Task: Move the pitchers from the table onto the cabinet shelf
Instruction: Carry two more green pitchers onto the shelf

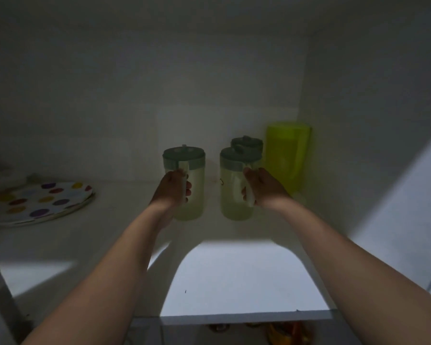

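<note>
Both my arms reach into a dim white cabinet. My left hand [172, 189] is closed around the handle of a pale pitcher with a grey-green lid [195, 180]. My right hand [259, 186] grips the handle of a second pitcher of the same kind [230, 195]. Both pitchers stand upright on or just above the white shelf [234, 270]; I cannot tell if they touch it. A third pitcher with a grey-green lid [246, 143] stands behind the right one. A tall lime-green pitcher [286, 155] stands in the back right corner.
A polka-dot plate [40, 200] lies on the shelf at the left, on top of other plates. The cabinet's right wall [358, 120] is close to the green pitcher. Below the shelf's front edge, some orange items [286, 329] show dimly.
</note>
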